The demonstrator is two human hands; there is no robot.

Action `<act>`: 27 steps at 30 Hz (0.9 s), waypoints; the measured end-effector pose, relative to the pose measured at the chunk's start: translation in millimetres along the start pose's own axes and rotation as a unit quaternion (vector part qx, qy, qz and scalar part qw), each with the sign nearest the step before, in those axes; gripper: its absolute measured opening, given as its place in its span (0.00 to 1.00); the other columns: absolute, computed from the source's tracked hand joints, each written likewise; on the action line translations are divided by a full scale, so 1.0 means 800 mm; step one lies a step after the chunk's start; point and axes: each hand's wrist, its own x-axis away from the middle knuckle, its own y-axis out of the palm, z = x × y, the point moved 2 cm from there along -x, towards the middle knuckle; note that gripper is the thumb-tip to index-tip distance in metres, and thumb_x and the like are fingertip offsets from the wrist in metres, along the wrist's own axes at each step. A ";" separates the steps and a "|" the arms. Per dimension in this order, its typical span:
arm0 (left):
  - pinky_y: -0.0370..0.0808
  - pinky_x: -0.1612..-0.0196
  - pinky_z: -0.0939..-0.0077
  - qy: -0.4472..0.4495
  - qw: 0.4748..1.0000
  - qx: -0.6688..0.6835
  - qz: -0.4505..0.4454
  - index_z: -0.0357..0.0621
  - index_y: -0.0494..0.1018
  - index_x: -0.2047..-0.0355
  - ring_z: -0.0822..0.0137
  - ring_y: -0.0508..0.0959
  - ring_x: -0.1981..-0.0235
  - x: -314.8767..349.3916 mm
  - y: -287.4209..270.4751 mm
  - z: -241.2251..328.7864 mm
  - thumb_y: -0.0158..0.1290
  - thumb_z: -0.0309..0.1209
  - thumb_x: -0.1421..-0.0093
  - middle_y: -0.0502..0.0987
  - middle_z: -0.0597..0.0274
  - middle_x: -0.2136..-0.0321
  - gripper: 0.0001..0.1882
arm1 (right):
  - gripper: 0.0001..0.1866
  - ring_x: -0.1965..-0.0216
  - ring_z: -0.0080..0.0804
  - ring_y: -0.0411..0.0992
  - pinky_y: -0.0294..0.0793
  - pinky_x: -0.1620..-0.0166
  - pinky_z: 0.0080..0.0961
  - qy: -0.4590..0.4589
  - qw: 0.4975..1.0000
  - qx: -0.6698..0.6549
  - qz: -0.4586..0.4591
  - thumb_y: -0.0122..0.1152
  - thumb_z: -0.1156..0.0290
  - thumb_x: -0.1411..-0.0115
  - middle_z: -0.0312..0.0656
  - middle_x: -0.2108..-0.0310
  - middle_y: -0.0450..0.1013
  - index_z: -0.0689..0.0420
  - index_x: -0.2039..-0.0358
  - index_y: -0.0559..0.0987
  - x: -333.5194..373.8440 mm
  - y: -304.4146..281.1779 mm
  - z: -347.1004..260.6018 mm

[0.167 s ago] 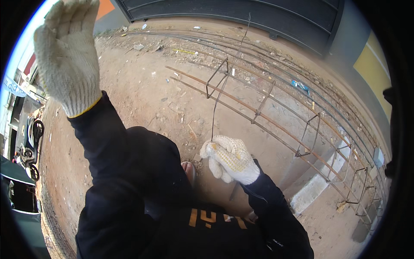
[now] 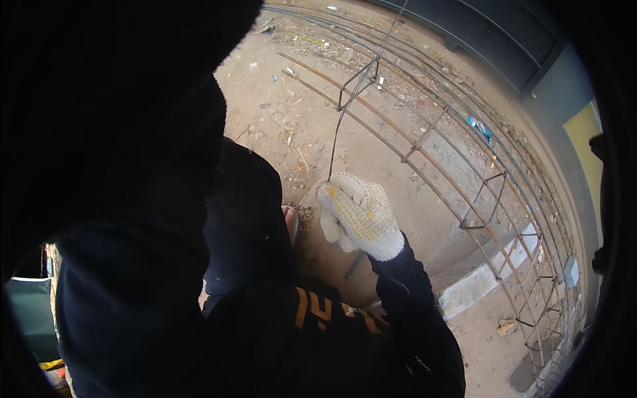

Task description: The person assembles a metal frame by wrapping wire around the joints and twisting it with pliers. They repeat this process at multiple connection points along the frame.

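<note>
My right hand [image 2: 361, 215], in a white knit glove with yellow dots, is closed with its fingers curled in. From it a thin dark wire [image 2: 336, 136] rises away from me and passes over the near end of a rebar cage [image 2: 415, 147]. The cage is of long rusty bars joined by square stirrups, and it lies on the ground ahead and to the right. A short dark bar [image 2: 355, 265] shows just below the hand; I cannot tell whether the hand holds it. My left sleeve [image 2: 133, 132] fills the left side, and my left hand is out of view.
Loose long bars [image 2: 371, 33] run along the ground beyond the cage, by a dark gate [image 2: 491, 33]. A pale concrete strip [image 2: 471, 290] lies under the cage. A blue wrapper [image 2: 479, 127] and rubble lie on the dirt. My foot [image 2: 290, 219] is left of the right hand.
My left hand, raised and open at the upper left before, has gone out of view as its dark sleeve swung across the left side. My right hand keeps its grip on the wire.
</note>
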 end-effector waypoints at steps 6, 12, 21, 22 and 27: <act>0.58 0.37 0.61 0.017 0.998 -0.035 -0.046 0.40 0.64 0.41 0.55 0.66 0.41 0.003 0.019 0.028 0.48 0.47 0.33 0.67 0.49 0.42 0.28 | 0.11 0.77 0.26 0.75 0.74 0.71 0.20 -0.261 0.942 0.211 -0.012 0.54 0.64 0.34 0.35 0.73 0.76 0.54 0.56 0.77 0.001 0.014 0.015; 0.61 0.40 0.63 0.048 0.996 -0.025 -0.066 0.40 0.67 0.43 0.57 0.68 0.44 -0.005 0.041 0.035 0.50 0.46 0.34 0.69 0.50 0.45 0.27 | 0.10 0.78 0.25 0.74 0.73 0.73 0.19 -0.262 0.950 0.171 0.018 0.53 0.65 0.34 0.36 0.70 0.76 0.55 0.56 0.76 -0.003 0.014 0.014; 0.64 0.44 0.65 0.065 0.994 -0.008 -0.084 0.41 0.70 0.46 0.60 0.71 0.48 -0.016 0.058 0.037 0.53 0.45 0.36 0.72 0.53 0.49 0.25 | 0.08 0.82 0.25 0.72 0.73 0.72 0.25 -0.376 0.896 0.222 0.079 0.56 0.68 0.37 0.33 0.80 0.72 0.54 0.58 0.76 0.002 0.014 -0.023; 0.65 0.45 0.65 0.068 0.995 -0.004 -0.079 0.41 0.70 0.46 0.61 0.71 0.49 -0.016 0.058 0.037 0.53 0.45 0.36 0.72 0.53 0.49 0.25 | 0.08 0.83 0.26 0.72 0.72 0.73 0.24 -0.444 0.853 0.243 0.124 0.55 0.67 0.36 0.32 0.82 0.72 0.54 0.58 0.76 0.002 0.011 -0.028; 0.67 0.47 0.66 0.046 0.995 -0.018 -0.083 0.42 0.72 0.48 0.63 0.73 0.51 -0.015 0.061 0.033 0.55 0.45 0.36 0.74 0.55 0.51 0.24 | 0.11 0.76 0.38 0.74 0.72 0.68 0.29 -0.248 0.961 0.117 0.019 0.53 0.61 0.33 0.38 0.76 0.75 0.52 0.66 0.79 0.001 0.016 -0.021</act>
